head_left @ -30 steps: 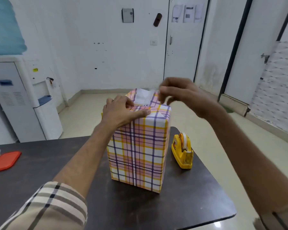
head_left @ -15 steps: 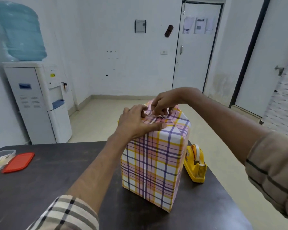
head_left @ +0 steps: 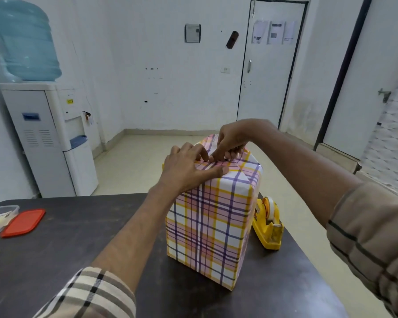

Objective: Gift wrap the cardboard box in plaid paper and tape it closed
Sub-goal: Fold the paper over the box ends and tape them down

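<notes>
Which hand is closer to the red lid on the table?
Left. The left hand rests on top of the wrapped box, on the side toward the red lid. The right hand pinches the box's top farther right, beyond the left hand.

3 o'clock of wrapped box [head_left: 211, 226]: tape dispenser [head_left: 268, 223] blocks, just beside | 9 o'clock: open tabletop [head_left: 90, 237] up to red lid [head_left: 23, 222] and container [head_left: 0, 216], well apart

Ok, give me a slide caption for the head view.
Left hand presses plaid paper onto the upright box, right hand pinches its top fold; tape dispenser stands beside.
</notes>
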